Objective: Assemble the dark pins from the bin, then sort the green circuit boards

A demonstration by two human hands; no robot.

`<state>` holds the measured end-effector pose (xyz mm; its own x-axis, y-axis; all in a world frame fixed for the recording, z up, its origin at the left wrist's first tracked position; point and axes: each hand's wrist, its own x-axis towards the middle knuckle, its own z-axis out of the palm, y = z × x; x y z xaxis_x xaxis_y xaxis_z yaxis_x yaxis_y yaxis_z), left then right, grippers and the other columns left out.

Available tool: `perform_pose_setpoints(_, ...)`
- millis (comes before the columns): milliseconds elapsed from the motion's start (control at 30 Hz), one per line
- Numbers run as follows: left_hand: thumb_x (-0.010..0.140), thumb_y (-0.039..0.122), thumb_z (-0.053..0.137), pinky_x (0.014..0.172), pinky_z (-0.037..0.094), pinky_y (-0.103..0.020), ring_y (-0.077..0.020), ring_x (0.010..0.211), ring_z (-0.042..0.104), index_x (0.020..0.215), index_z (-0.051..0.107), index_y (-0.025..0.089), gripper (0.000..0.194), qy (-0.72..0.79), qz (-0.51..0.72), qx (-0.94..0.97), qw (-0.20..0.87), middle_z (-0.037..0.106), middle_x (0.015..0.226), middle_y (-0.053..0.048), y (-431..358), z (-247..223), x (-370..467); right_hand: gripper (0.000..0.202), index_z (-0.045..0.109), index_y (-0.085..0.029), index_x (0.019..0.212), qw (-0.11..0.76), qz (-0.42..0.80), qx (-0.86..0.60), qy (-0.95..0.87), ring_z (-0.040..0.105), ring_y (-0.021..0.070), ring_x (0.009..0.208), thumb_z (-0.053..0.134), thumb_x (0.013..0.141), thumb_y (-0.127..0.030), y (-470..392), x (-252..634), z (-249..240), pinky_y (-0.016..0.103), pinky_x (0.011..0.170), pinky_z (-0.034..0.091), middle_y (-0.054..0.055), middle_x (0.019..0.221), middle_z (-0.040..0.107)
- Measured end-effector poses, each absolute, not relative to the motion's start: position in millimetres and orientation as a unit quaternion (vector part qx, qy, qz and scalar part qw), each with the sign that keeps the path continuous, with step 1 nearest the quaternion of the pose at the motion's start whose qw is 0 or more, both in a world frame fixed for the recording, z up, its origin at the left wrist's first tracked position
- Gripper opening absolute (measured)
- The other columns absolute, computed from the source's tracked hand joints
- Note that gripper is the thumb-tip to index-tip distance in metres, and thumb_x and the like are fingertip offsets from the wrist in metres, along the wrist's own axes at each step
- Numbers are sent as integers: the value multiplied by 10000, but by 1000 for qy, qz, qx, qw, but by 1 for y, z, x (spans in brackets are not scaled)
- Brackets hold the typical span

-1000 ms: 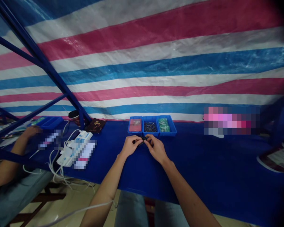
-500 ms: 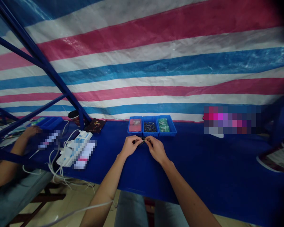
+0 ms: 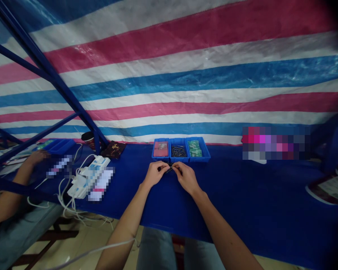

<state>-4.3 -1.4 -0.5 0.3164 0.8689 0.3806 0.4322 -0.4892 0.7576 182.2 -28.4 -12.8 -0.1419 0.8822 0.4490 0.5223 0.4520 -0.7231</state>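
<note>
The head camera looks forward and down across the blue table (image 3: 250,210).

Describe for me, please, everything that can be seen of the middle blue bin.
The middle blue bin is an open-topped box that looks like plastic. It stands upright on the blue table, between the left bin and the right bin. Many thin dark pieces lie jumbled inside. The right hand is just in front; whether it touches cannot be told.
</note>
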Motion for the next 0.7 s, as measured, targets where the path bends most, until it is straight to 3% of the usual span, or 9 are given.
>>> perform_pose_setpoints(167,915,367,610,647,441,-252,-143,647,595,840,746,149,268,428,390,769,272,697,740,-50,-2,1,-4,179,635,-247,945,437,192,-495,-726,660,189,828,467,985,-295,-28,183,-14,277,732,442,18,915,704)
perform_pose_setpoints(400,914,351,615,649,438,-248,-142,651,599,841,745,150,251,427,393,767,274,699,746,-48,-2,0,-5,292,625,-238,834,415,180,-513,-729,644,185,717,429,1011,-362,-28,183,-12,265,638,402,24,806,689)
perform_pose_setpoints(567,914,349,615,639,439,-249,-139,633,592,826,737,144,254,429,400,764,270,691,720,-45,-2,1,-5,172,611,-243,1070,438,204,-507,-713,636,179,695,529,955,-341,-28,182,-14,262,622,421,7,815,689)
perform_pose_setpoints(700,912,351,615,647,448,-251,-142,638,599,830,739,143,256,429,398,764,271,699,729,-48,-2,1,-4,127,619,-240,993,441,201,-493,-722,647,187,763,507,941,-267,-28,183,-15,271,663,440,20,864,693)
